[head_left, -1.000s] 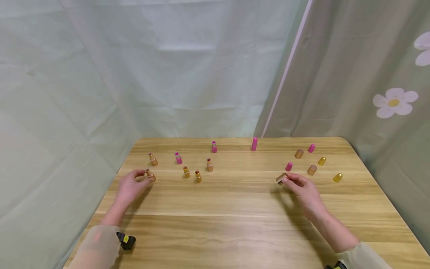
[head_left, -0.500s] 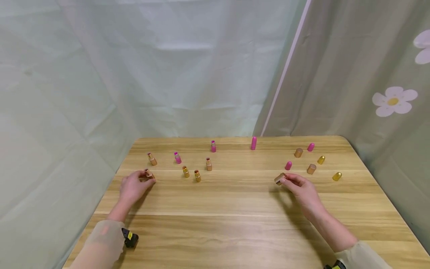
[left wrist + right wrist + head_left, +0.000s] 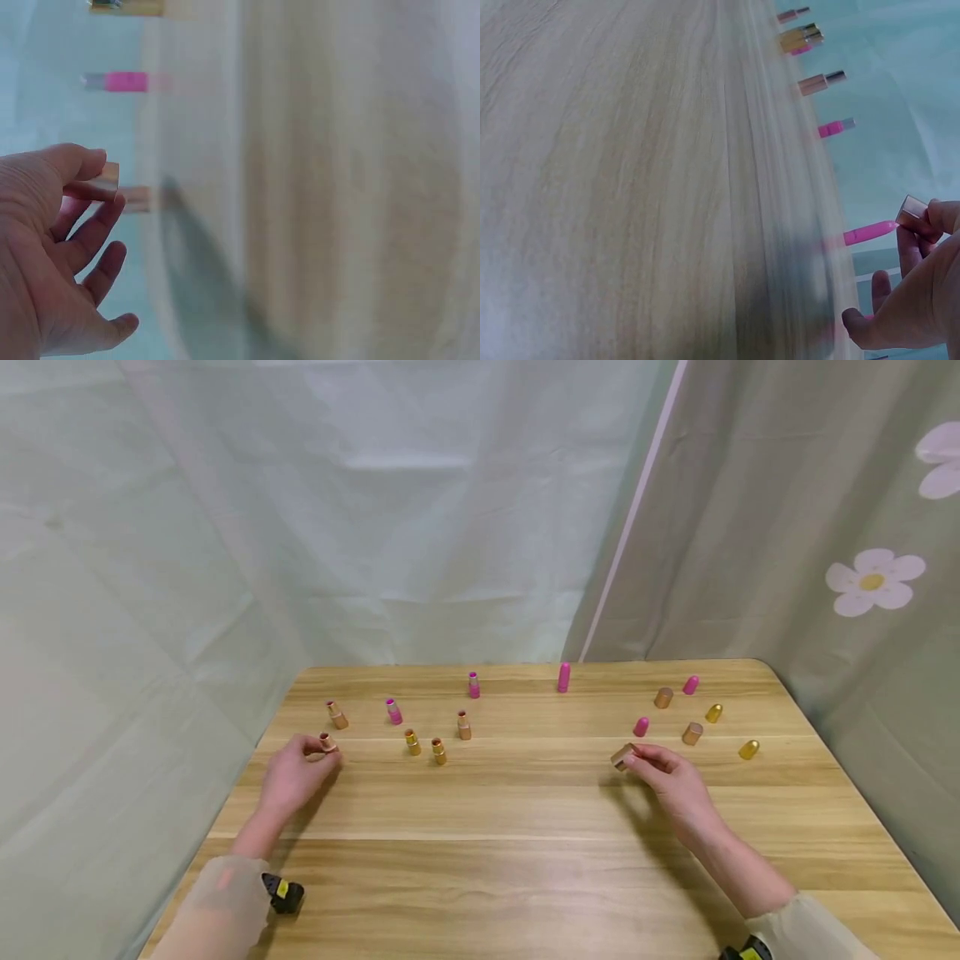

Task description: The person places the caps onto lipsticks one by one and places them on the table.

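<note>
At the left of the table, my left hand (image 3: 294, 774) pinches a rose-gold lipstick tube (image 3: 327, 742) between thumb and fingers. Its lower part is hidden by the fingers in the head view; the left wrist view shows the tube's rose-gold side (image 3: 110, 177) at the fingertips. My right hand (image 3: 675, 785) holds a rose-gold cap (image 3: 622, 757) tilted above the table. That cap (image 3: 913, 211) also shows in the right wrist view, pinched by thumb and fingers. Just behind the left hand stands another rose-gold lipstick tube (image 3: 337, 716).
Uncapped tubes stand left of centre: pink (image 3: 394, 712), pink (image 3: 474, 686), gold (image 3: 412, 743), gold (image 3: 438, 752) and rose-gold (image 3: 464, 726). A whole pink lipstick (image 3: 564, 677) stands at the back. Several caps, including rose-gold (image 3: 693, 733), pink (image 3: 641, 727) and gold (image 3: 748, 750), stand at the right.
My left hand's fingers have come round the rose-gold lipstick tube, covering its lower part. The right hand with the cap has hardly moved. The view has shifted slightly.
</note>
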Tool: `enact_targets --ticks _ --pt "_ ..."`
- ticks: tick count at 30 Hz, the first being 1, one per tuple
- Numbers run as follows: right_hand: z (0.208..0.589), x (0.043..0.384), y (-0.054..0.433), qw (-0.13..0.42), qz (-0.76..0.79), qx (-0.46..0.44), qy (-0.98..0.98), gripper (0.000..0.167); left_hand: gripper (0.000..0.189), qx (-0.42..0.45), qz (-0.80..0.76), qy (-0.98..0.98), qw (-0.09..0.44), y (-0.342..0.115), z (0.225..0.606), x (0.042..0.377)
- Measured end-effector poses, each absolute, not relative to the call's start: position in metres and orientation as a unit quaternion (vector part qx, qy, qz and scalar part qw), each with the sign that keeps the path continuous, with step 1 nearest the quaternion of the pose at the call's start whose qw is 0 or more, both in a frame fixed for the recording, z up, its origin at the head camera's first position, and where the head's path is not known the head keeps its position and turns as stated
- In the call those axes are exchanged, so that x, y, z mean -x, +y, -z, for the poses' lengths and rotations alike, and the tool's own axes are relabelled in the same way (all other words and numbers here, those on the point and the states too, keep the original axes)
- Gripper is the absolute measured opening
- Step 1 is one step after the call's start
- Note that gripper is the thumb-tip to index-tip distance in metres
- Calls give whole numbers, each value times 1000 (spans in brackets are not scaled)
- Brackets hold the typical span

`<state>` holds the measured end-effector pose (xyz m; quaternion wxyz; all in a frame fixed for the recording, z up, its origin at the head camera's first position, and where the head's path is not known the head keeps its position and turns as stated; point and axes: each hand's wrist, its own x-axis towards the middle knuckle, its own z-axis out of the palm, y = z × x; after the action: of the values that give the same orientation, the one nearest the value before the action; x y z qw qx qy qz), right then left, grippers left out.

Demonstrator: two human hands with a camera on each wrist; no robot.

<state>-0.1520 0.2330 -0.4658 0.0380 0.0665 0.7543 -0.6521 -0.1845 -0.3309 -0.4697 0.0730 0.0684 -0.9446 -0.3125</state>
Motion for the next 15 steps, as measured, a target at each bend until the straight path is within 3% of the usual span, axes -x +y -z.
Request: enact_targets --ticks 15 --pt "457 150 231 12 675 -76 734 54 22 92 313 -936 132 -241 416 169"
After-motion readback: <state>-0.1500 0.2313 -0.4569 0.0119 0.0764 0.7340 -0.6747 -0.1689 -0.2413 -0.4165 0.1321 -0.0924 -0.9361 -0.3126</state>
